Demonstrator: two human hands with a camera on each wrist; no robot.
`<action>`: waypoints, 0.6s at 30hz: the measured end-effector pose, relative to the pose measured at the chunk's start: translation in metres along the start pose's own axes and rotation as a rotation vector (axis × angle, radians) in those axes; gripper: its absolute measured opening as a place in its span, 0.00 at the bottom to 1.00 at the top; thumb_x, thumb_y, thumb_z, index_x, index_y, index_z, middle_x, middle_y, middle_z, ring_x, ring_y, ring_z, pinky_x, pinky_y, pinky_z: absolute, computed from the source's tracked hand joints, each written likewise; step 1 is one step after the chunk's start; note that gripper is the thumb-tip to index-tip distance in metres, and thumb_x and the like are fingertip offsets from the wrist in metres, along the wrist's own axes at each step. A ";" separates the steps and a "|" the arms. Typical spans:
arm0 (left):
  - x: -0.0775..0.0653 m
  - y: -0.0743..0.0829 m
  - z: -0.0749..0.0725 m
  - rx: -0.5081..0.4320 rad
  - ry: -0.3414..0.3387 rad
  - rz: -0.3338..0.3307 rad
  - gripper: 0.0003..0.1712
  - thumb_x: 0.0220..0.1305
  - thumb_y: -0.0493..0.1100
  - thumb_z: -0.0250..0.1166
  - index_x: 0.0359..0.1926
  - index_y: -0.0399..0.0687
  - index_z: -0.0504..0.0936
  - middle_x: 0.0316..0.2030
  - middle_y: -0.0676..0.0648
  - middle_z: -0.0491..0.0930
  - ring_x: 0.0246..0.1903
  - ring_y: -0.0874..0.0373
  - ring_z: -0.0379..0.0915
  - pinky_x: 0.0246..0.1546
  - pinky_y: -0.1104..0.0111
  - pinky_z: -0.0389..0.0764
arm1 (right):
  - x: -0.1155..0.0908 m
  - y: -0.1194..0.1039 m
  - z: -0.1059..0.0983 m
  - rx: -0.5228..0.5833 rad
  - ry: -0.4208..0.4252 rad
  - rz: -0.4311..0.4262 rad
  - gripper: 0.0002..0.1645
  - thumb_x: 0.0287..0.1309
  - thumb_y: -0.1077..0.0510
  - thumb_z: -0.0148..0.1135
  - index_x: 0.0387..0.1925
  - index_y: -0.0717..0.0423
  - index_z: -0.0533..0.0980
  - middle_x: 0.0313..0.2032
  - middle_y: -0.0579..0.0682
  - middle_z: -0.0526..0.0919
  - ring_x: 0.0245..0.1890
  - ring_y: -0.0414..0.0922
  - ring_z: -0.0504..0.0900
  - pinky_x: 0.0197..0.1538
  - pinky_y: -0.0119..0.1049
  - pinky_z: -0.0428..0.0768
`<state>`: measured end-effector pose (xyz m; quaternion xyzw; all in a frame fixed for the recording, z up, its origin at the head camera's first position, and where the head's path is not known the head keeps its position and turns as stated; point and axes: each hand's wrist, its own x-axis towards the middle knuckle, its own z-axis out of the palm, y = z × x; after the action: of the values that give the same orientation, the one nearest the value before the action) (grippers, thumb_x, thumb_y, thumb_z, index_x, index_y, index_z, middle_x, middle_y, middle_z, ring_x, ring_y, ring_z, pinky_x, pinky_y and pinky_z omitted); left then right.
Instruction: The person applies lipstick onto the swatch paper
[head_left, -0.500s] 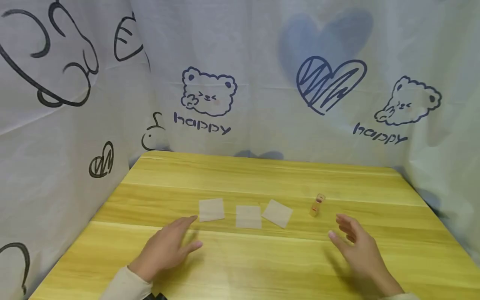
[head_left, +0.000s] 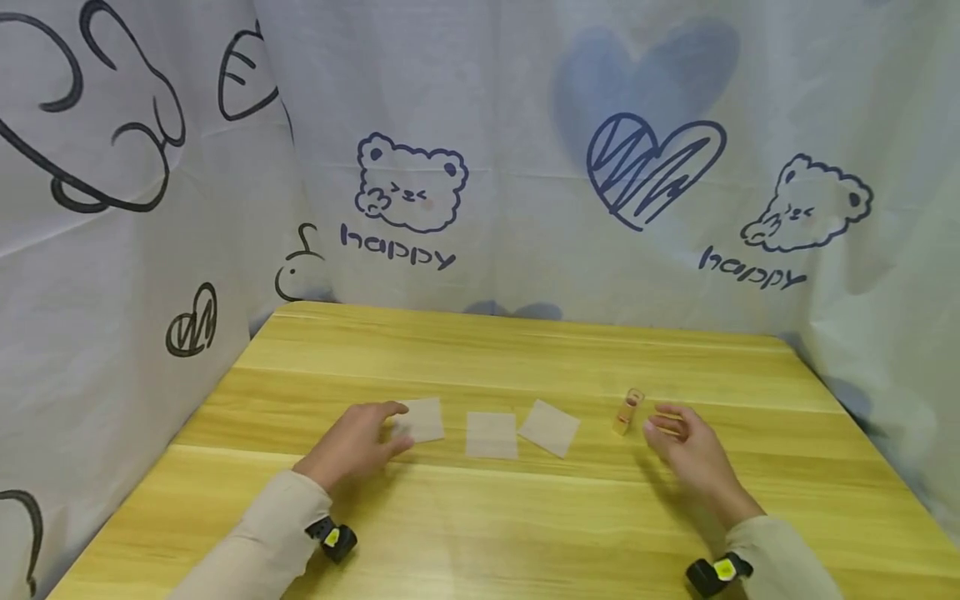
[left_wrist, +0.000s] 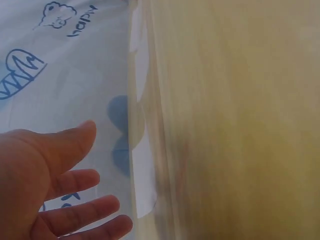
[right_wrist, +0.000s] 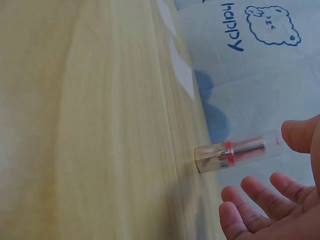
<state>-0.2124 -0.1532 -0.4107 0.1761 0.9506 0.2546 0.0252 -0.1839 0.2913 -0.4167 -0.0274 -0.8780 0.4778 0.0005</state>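
A lipstick tube (right_wrist: pixel 240 151) with a clear cap, a red ring and a gold-toned base stands upright on the table, right of centre in the head view. Just to its right is my right hand (head_left: pixel 692 446), thumb and fingers spread apart, with nothing held. My left hand (head_left: pixel 358 442) hovers at the leftmost white paper square (head_left: pixel 426 419), overlapping its left edge in the head view. In the left wrist view its fingers (left_wrist: pixel 80 215) are loosely extended and hold nothing. Two more white squares, a middle one (head_left: pixel 491 435) and a tilted one (head_left: pixel 550 428), lie between the hands.
The wood-grain table (head_left: pixel 480 533) reaches back to a white curtain (head_left: pixel 517 208) with drawn bears and hearts. More curtain hangs along the left and right sides. Each wrist wears a small black camera on a strap, the left one (head_left: pixel 335 540) by the sleeve.
Both hands have moved forward over the table. The left hand now reaches over the leftmost paper square, and the right hand is closer to the lipstick tube.
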 end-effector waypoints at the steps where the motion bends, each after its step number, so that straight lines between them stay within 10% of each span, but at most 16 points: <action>1: 0.004 -0.001 0.001 0.001 -0.007 -0.003 0.27 0.65 0.47 0.67 0.60 0.38 0.76 0.55 0.38 0.77 0.56 0.41 0.72 0.56 0.49 0.71 | 0.003 0.001 0.001 -0.002 0.001 0.005 0.39 0.68 0.41 0.54 0.69 0.61 0.59 0.62 0.66 0.69 0.60 0.62 0.70 0.52 0.48 0.77; 18: 0.027 -0.001 0.004 0.115 -0.071 -0.011 0.21 0.61 0.46 0.70 0.51 0.37 0.82 0.49 0.39 0.81 0.53 0.41 0.74 0.54 0.50 0.72 | 0.028 -0.001 0.016 0.010 -0.046 0.043 0.40 0.65 0.44 0.61 0.66 0.64 0.61 0.61 0.64 0.70 0.61 0.59 0.69 0.55 0.49 0.75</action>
<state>-0.2371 -0.1432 -0.4139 0.1807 0.9631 0.1928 0.0501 -0.2128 0.2788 -0.4255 -0.0354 -0.8746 0.4826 -0.0299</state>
